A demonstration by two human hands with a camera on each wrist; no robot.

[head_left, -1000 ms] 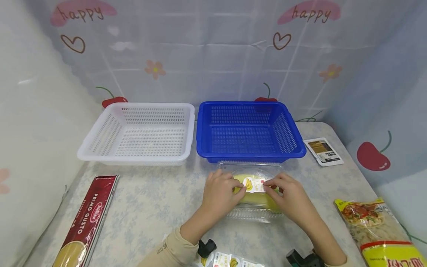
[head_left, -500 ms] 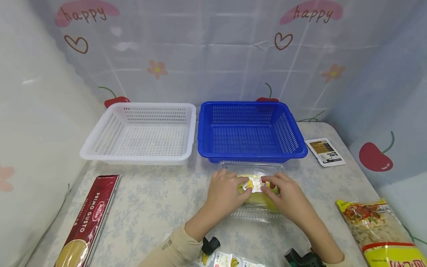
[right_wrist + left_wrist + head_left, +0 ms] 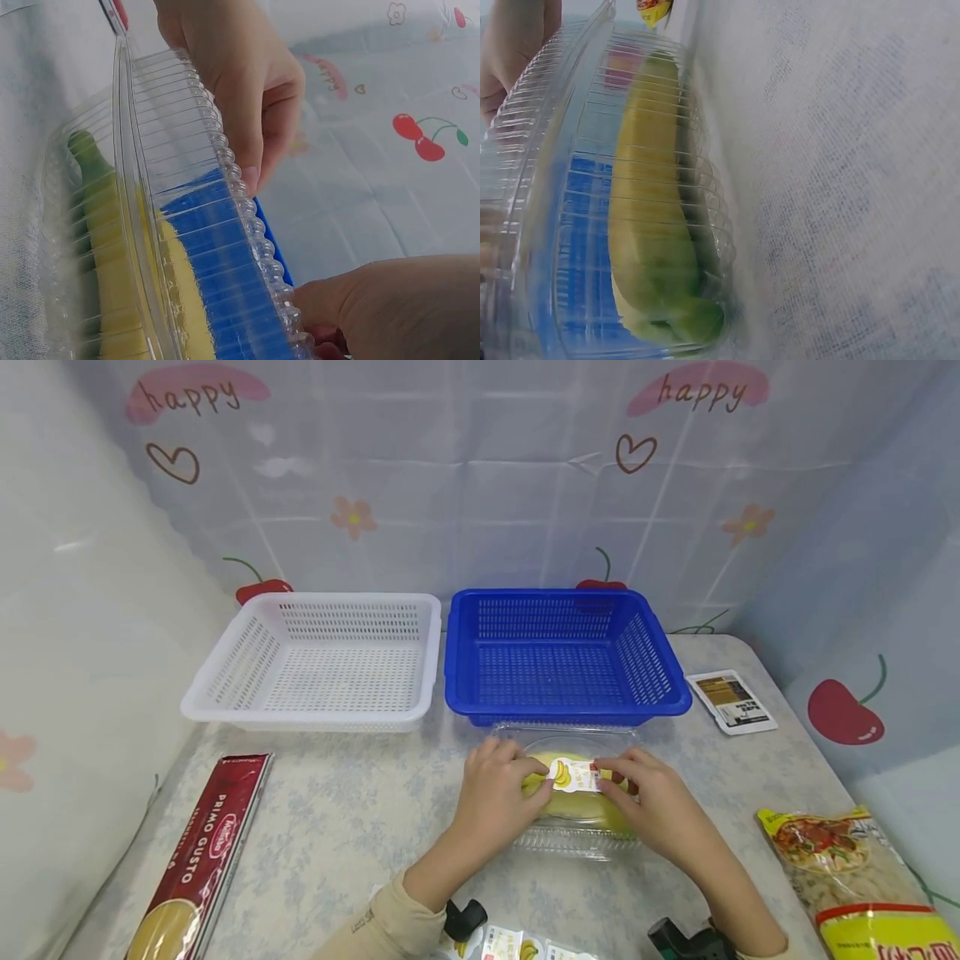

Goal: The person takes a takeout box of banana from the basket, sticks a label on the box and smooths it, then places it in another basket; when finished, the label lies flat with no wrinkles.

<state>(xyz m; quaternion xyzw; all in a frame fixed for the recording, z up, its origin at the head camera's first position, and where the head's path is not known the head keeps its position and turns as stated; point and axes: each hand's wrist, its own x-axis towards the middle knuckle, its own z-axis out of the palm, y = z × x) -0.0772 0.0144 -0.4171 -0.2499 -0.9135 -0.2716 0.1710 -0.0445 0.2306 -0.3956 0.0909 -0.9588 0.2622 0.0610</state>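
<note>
A clear plastic clamshell container (image 3: pixel 567 842), lid closed, sits before the blue basket with yellow-green bananas (image 3: pixel 649 217) inside. Over its lid is a small white label (image 3: pixel 575 775) printed with bananas. My left hand (image 3: pixel 497 785) pinches the label's left end between thumb and forefinger. At the opposite end, the thumb and forefinger of my right hand (image 3: pixel 658 800) pinch it as well. Both hands show above the ribbed lid in the right wrist view, where bananas (image 3: pixel 112 247) are visible through the plastic.
A white basket (image 3: pixel 311 718) and a blue basket (image 3: pixel 566 706) stand at the back. Red spaghetti packet (image 3: pixel 202 852) lies left; a small flat packet (image 3: pixel 731 702) and a yellow-topped bag (image 3: pixel 855 868) lie right. More banana labels (image 3: pixel 517 945) lie at the front edge.
Half a second ago the hands were closer together, with the label slightly bowed between them. Now they are a little further apart and the label looks flatter. The container stays in place.
</note>
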